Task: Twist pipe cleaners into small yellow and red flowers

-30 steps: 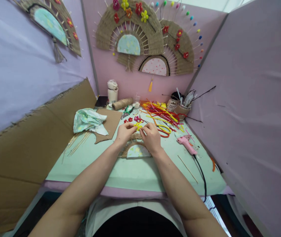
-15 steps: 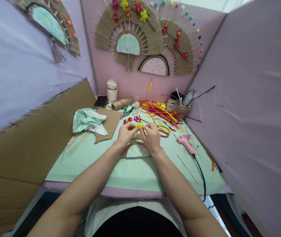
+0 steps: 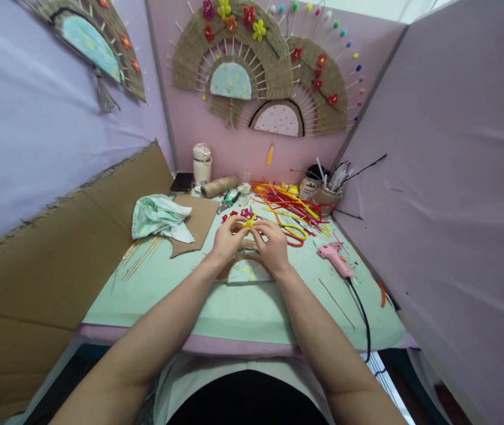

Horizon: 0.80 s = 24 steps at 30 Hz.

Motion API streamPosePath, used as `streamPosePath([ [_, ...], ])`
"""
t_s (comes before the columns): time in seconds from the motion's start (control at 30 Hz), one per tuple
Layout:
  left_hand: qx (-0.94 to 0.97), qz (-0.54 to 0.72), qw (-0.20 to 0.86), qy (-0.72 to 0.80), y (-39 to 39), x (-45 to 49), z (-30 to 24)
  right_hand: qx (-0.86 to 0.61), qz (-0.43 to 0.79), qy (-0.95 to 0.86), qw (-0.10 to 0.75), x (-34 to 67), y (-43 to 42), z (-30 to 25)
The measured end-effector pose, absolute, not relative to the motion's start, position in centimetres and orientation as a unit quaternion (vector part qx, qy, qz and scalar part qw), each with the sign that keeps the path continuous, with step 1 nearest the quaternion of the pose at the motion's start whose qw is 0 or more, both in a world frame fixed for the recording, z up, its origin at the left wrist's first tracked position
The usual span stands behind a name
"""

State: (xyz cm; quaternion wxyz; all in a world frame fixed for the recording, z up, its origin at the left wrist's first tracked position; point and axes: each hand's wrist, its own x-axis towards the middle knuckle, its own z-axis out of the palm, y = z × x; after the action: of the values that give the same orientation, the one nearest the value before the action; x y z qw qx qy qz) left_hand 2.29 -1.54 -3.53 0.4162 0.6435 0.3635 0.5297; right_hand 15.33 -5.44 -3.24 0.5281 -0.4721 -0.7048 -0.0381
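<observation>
My left hand (image 3: 226, 238) and my right hand (image 3: 270, 243) meet at the middle of the mint-green table (image 3: 252, 307). Both pinch a small yellow pipe-cleaner flower (image 3: 248, 224) between their fingertips. Just below the hands lies a half-round fan piece (image 3: 245, 270) with a jute rim and a pale patterned centre, partly hidden by my wrists. A few small red flowers (image 3: 229, 215) lie on the table just beyond my left hand.
A heap of red, orange and yellow pipe cleaners (image 3: 293, 209) lies back right, beside a cup of tools (image 3: 326, 192). A pink glue gun (image 3: 334, 258) with black cord lies right. Cardboard (image 3: 192, 221), green cloth (image 3: 159, 217), skewers (image 3: 140, 257), twine spool (image 3: 218, 186) and bottle (image 3: 201, 163) are left and back.
The hands have drawn closer together round the yellow flower and shifted slightly away from me; the fingers have re-gripped it.
</observation>
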Motion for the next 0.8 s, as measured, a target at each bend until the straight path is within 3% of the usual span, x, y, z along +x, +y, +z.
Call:
streamPosePath([
  [0.27,0.746,0.518,0.224,0.354,-2.0,1.5,-2.8,-0.452,-0.088,-0.747,0.479,15.1,-5.8,-3.2],
  [0.53,0.627,0.582,0.368,0.364,-2.2,2.0,-2.2,-0.442,-0.105,-0.731,0.509,14.6,-6.1,-3.1],
  [0.8,0.569,0.596,0.439,0.360,-1.4,2.4,-3.4,-0.447,-0.089,-0.724,0.518,14.6,-6.2,-3.0],
])
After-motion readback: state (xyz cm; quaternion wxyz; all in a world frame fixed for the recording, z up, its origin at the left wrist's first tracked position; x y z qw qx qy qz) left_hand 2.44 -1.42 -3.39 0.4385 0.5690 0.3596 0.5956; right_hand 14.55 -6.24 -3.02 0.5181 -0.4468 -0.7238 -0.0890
